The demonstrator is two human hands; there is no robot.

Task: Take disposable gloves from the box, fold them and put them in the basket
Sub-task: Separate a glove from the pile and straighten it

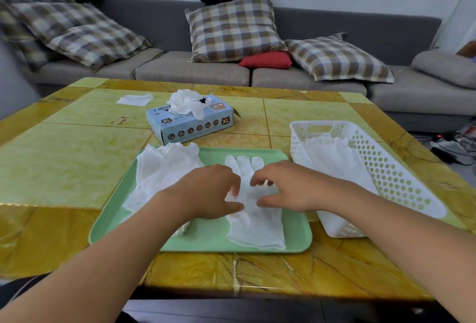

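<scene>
— Pinching: our left hand (210, 191) and right hand (286, 186) both sit on the thin white disposable glove (255, 217) laid flat on the pale green plastic tray (203, 237). How do we list the grip?

— We enter both hands as curled, thumb and fingertips nipping the glove's middle from either side. Glove fingers point away from us, cuff toward us near the tray's front rim.

— Other stock on the tray?

— We count a loose heap of crumpled white gloves (164, 168) at the left half, its far end spilling over the tray's back edge.

— Source and destination?

— We note the light blue cardboard glove box (192, 124), marked XL, beyond the tray, with white gloves bunched out of its top. The white perforated plastic basket (381, 168) stands just right of the tray, touching or nearly so; white gloves lie inside.

— Room to move?

— We see bare yellow-green marbled table (64, 163) to the left of the tray, and a strip between tray and front edge. A small white folded piece (135, 99) lies far left of the box.
</scene>
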